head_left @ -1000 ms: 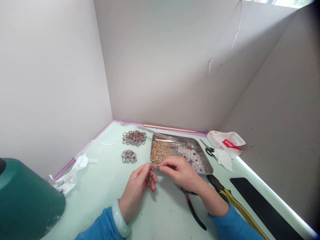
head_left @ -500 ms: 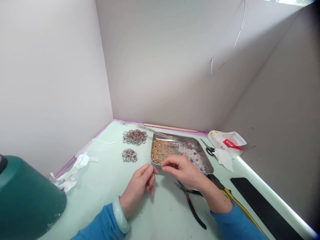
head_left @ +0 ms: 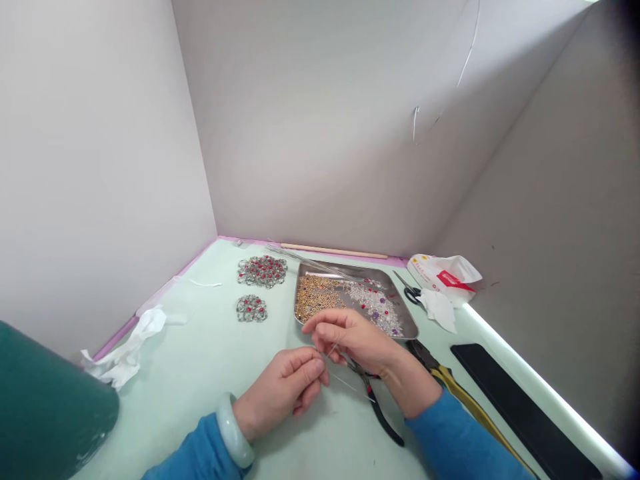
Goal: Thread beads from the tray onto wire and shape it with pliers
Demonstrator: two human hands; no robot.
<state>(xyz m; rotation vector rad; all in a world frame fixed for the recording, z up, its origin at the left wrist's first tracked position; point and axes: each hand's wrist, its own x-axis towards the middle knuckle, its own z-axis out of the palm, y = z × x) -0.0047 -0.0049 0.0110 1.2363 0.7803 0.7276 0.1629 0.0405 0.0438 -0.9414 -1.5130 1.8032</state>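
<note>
My left hand is closed, thumb and forefinger pinching a thin wire whose loose end slants down to the right. Against those fingertips, my right hand has its fingers bent round the wire, and a short piece shows between them. Any small bead at the pinch is too small to make out. Just behind my right hand stands a metal tray holding gold beads and clear beads mixed with some red and purple ones. Partly under that hand lie small pliers with black handles.
Beaded wire pieces lie in a larger pile and a smaller one left of the tray. Straight wires rest across it. Rightward are scissors, tissue, yellow-handled pliers and a black strip. A green container stands left.
My hands have come together, the left moving right and the right moving slightly left. The wire's loose end now points down to the right instead of upward. The view has shifted slightly.
</note>
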